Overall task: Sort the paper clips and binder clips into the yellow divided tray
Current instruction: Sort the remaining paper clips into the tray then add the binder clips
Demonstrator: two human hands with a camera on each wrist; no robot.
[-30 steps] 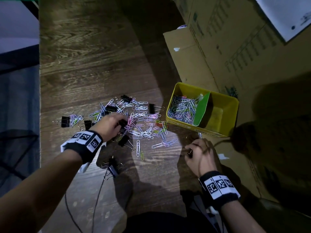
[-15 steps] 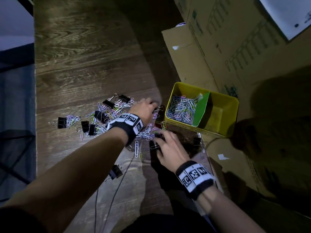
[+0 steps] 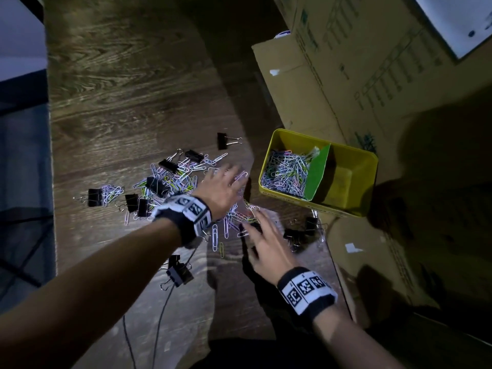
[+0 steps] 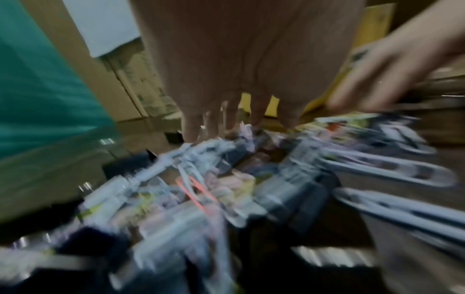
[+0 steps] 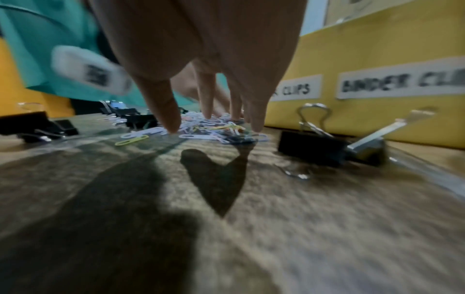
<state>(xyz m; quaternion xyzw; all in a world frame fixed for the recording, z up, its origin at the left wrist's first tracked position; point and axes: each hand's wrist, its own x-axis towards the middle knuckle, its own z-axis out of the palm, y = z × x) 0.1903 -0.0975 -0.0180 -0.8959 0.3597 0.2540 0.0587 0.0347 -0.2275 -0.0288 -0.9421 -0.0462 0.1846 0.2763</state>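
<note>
The yellow divided tray [image 3: 368, 182] sits right of centre with a green divider [image 3: 316, 174]. Its left compartment holds several coloured paper clips [image 3: 285, 171]; the right one looks bare. Loose paper clips [image 3: 181, 179] and black binder clips [image 3: 170, 166] are scattered on the wood to its left. My left hand [image 3: 226, 179] lies spread, fingers straight, over the pile's right end. Just below it, my right hand [image 3: 259, 225] reaches in with straight fingertips [image 5: 173, 127] touching paper clips [image 5: 201, 136]. Neither hand grips anything. The left wrist view is blurred.
Flattened cardboard [image 3: 372, 75] lies under and behind the tray. Two binder clips [image 3: 311, 223] lie near the tray's front wall [image 5: 377, 49], which bears labels. Another binder clip [image 3: 179, 272] lies near me, one [image 3: 222, 141] lies beyond the pile. Cables [image 3: 159, 315] run down the tabletop.
My left hand swept right across the pile toward the tray and spread its fingers. My right hand uncurled and moved left into the paper clips, leaving binder clips by the tray.
</note>
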